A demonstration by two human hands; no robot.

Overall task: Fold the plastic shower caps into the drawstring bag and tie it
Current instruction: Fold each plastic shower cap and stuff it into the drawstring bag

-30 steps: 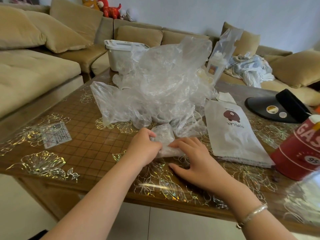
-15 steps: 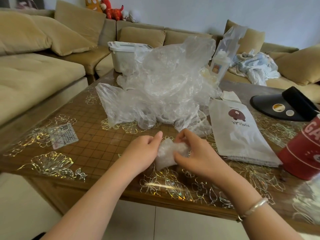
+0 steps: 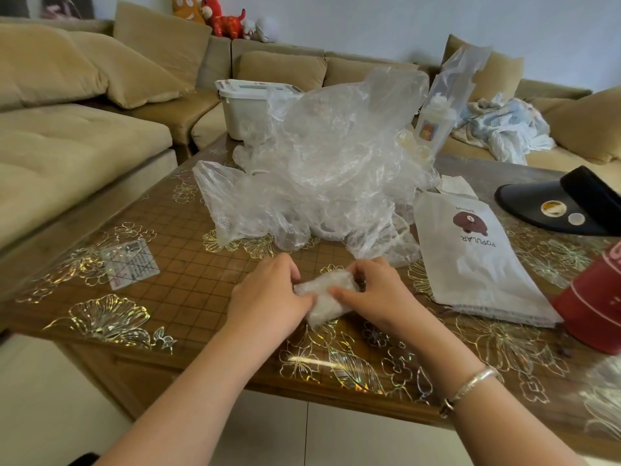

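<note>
The left hand (image 3: 268,294) and right hand (image 3: 376,294) pinch a folded shower cap (image 3: 322,297) from either side just above the tabletop (image 3: 188,284), fingers curled around it (probably keeping the folds compact); the drawstring bag (image 3: 470,257) lies beside them.

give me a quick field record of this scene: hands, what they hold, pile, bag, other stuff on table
left hand: grips the folded cap's left end
right hand: pinches its right end
folded cap: small compact wad of clear plastic, held between both hands low over the table
unfolded pile: loose clear plastic caps heaped behind the hands
white bag: lies flat right of the hands, bear print, apart from them
other: black visor, red can, both far right
</note>
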